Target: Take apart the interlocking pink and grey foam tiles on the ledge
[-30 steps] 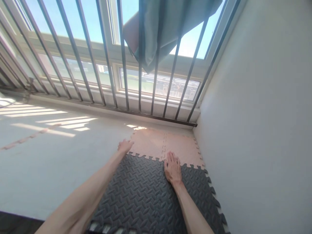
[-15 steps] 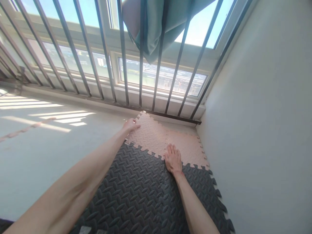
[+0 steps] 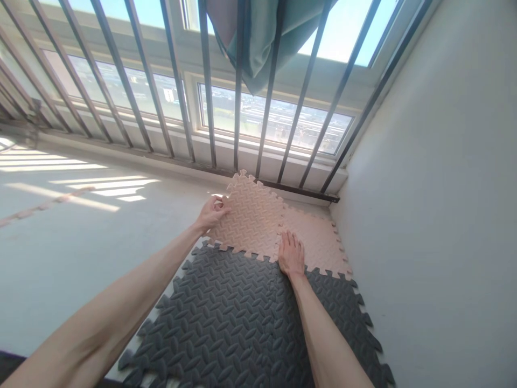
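My left hand (image 3: 210, 212) grips the left edge of a pink foam puzzle tile (image 3: 248, 215) and holds that side tilted up off the floor. Flat on the seam, my right hand (image 3: 291, 254) presses with fingers stretched out where a second pink tile (image 3: 319, 242) meets the dark grey foam mat (image 3: 234, 318). The second pink tile lies flat in the corner by the wall. Both pink tiles have toothed interlocking edges.
A barred window (image 3: 210, 108) with metal rails runs along the far side, with a teal cloth (image 3: 262, 37) hanging over the bars. A white wall (image 3: 436, 205) closes the right side. Pale bare floor (image 3: 81, 237) with sun stripes spreads to the left.
My left hand has lifted the left pink tile's edge, which now stands higher and tilts toward the window bars. My right hand stays pressed on the seam.
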`<action>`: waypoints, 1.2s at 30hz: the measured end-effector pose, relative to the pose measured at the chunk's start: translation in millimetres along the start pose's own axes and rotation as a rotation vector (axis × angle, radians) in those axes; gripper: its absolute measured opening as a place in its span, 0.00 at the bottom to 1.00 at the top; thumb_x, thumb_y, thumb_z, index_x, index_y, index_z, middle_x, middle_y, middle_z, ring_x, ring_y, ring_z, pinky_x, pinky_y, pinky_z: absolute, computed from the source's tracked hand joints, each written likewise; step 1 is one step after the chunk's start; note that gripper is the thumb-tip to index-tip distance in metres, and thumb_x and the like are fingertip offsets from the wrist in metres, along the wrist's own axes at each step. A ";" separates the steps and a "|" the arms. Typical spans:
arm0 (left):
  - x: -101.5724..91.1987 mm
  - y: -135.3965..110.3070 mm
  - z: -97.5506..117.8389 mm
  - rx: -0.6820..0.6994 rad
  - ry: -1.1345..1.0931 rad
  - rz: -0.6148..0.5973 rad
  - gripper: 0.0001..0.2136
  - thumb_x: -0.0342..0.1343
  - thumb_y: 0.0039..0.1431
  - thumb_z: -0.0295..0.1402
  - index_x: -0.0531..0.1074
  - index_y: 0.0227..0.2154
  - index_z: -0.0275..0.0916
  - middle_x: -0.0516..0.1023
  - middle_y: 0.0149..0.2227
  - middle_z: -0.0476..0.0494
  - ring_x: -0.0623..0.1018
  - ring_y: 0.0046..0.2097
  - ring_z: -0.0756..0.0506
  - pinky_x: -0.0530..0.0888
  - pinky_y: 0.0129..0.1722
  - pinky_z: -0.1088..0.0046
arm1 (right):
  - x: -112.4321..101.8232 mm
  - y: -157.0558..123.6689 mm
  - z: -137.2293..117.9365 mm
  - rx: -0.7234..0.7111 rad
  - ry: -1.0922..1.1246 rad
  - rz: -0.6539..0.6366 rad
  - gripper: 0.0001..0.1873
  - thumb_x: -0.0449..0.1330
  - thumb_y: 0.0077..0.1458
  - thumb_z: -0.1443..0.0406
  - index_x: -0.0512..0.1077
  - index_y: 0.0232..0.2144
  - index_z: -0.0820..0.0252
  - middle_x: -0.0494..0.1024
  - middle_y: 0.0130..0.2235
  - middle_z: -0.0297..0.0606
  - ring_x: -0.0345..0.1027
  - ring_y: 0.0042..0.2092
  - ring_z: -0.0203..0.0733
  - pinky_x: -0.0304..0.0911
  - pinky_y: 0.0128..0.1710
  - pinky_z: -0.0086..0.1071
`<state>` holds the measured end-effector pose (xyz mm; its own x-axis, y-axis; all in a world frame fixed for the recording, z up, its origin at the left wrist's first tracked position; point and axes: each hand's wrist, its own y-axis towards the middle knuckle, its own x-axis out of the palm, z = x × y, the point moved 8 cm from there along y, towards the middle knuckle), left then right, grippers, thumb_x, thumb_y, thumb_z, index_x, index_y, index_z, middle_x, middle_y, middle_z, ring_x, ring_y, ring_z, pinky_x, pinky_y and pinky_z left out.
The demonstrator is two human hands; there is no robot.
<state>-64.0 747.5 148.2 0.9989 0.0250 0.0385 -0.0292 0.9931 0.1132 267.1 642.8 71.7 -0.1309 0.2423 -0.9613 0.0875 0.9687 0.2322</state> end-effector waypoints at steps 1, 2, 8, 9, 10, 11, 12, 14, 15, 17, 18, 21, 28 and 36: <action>-0.4 1.3 2.4 0.004 0.018 -0.002 0.35 0.81 0.32 0.44 0.70 0.42 0.41 0.83 0.32 0.49 0.81 0.34 0.45 0.78 0.35 0.69 | -2.4 1.3 -0.1 0.000 0.000 0.024 0.32 0.40 0.74 0.61 0.60 0.75 0.60 0.59 0.78 0.43 0.49 0.77 0.51 0.45 0.74 0.49; -0.3 2.6 4.6 0.009 0.036 -0.010 0.35 0.81 0.32 0.43 0.71 0.43 0.40 0.84 0.33 0.49 0.82 0.34 0.45 0.78 0.35 0.69 | -4.6 3.1 0.0 0.002 0.000 0.046 0.33 0.40 0.74 0.61 0.60 0.75 0.61 0.60 0.77 0.44 0.51 0.76 0.51 0.47 0.73 0.50; 6.6 5.1 10.0 0.075 0.073 -0.085 0.33 0.78 0.38 0.45 0.75 0.47 0.38 0.85 0.36 0.45 0.82 0.35 0.45 0.79 0.35 0.69 | -4.5 19.6 0.8 0.019 -0.021 0.022 0.32 0.44 0.71 0.62 0.63 0.73 0.60 0.62 0.76 0.46 0.57 0.70 0.57 0.53 0.66 0.54; 5.6 4.3 9.9 0.082 0.065 -0.070 0.32 0.78 0.38 0.45 0.75 0.47 0.38 0.85 0.36 0.45 0.82 0.35 0.45 0.79 0.35 0.69 | -3.8 21.7 1.0 0.020 -0.021 0.011 0.32 0.44 0.71 0.61 0.64 0.73 0.60 0.62 0.76 0.47 0.57 0.70 0.57 0.53 0.65 0.54; 3.5 3.0 9.7 0.085 0.051 -0.050 0.32 0.78 0.37 0.44 0.74 0.46 0.39 0.85 0.36 0.46 0.82 0.34 0.45 0.79 0.35 0.70 | -3.4 23.4 1.3 0.019 -0.019 0.006 0.32 0.44 0.71 0.61 0.64 0.72 0.60 0.63 0.76 0.47 0.57 0.70 0.57 0.53 0.65 0.54; 0.8 1.1 9.6 0.085 0.031 -0.032 0.33 0.79 0.36 0.44 0.73 0.45 0.39 0.85 0.36 0.46 0.81 0.34 0.46 0.78 0.34 0.71 | -3.2 24.5 1.8 0.019 -0.018 0.005 0.31 0.45 0.71 0.61 0.65 0.71 0.60 0.63 0.76 0.47 0.57 0.70 0.57 0.54 0.64 0.54; -2.4 -1.7 9.6 0.081 0.008 -0.020 0.33 0.80 0.34 0.43 0.73 0.44 0.40 0.85 0.36 0.47 0.81 0.33 0.47 0.78 0.33 0.72 | -3.1 25.2 2.3 0.018 -0.017 0.008 0.31 0.45 0.71 0.61 0.66 0.71 0.60 0.64 0.75 0.47 0.57 0.69 0.57 0.54 0.64 0.54; -9.5 -9.5 10.0 0.067 -0.035 -0.010 0.33 0.81 0.33 0.42 0.71 0.42 0.41 0.85 0.36 0.48 0.79 0.32 0.48 0.76 0.32 0.74 | -2.9 25.2 3.1 0.013 -0.019 0.020 0.31 0.45 0.70 0.61 0.67 0.70 0.60 0.65 0.75 0.48 0.57 0.69 0.58 0.54 0.63 0.55; -13.3 -14.4 10.1 0.056 -0.049 -0.009 0.33 0.81 0.33 0.42 0.71 0.42 0.41 0.85 0.36 0.48 0.79 0.32 0.49 0.76 0.31 0.75 | -3.0 24.7 3.3 0.009 -0.019 0.032 0.31 0.45 0.70 0.61 0.67 0.70 0.60 0.65 0.75 0.48 0.57 0.68 0.59 0.54 0.63 0.55; -21.1 -25.4 10.5 0.032 -0.072 0.006 0.33 0.81 0.34 0.42 0.70 0.43 0.41 0.85 0.37 0.49 0.78 0.32 0.50 0.76 0.31 0.75 | -4.1 22.9 3.0 -0.002 -0.013 0.063 0.31 0.44 0.71 0.61 0.66 0.71 0.60 0.66 0.74 0.49 0.57 0.68 0.59 0.53 0.63 0.56; -24.8 -30.9 10.5 0.019 -0.087 0.022 0.34 0.81 0.35 0.42 0.70 0.44 0.42 0.85 0.37 0.49 0.78 0.32 0.50 0.76 0.30 0.76 | -4.8 21.9 2.6 -0.011 -0.006 0.079 0.30 0.43 0.72 0.61 0.67 0.71 0.59 0.67 0.74 0.49 0.58 0.67 0.60 0.53 0.63 0.56; -31.4 -43.4 9.1 -0.023 -0.142 0.057 0.33 0.81 0.36 0.42 0.70 0.44 0.42 0.84 0.39 0.49 0.78 0.33 0.49 0.73 0.28 0.78 | -7.2 20.4 3.9 -0.025 0.039 0.111 0.30 0.42 0.73 0.61 0.68 0.69 0.59 0.68 0.73 0.50 0.58 0.67 0.60 0.52 0.64 0.57; -31.5 -35.6 -3.7 -0.033 -0.068 0.050 0.33 0.78 0.42 0.45 0.73 0.50 0.41 0.79 0.31 0.52 0.78 0.34 0.47 0.78 0.35 0.71 | -1.8 29.2 20.3 -0.087 0.581 0.028 0.30 0.41 0.73 0.53 0.81 0.55 0.52 0.82 0.59 0.44 0.69 0.63 0.51 0.58 0.66 0.50; 35.9 -149.5 2.8 0.447 0.742 0.106 0.26 0.57 0.67 0.34 0.67 0.68 0.45 0.70 0.70 0.35 0.66 0.74 0.36 0.61 0.76 0.45 | 20.0 35.6 -14.3 0.188 1.185 -0.073 0.36 0.65 0.51 0.36 0.75 0.46 0.59 0.73 0.24 0.28 0.67 0.27 0.40 0.64 0.26 0.32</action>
<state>-23.9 599.6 135.4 0.7505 0.3375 -0.5682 0.0211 0.8471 0.5310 253.4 683.0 62.9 -0.9597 0.1814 -0.2148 0.1717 0.9831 0.0632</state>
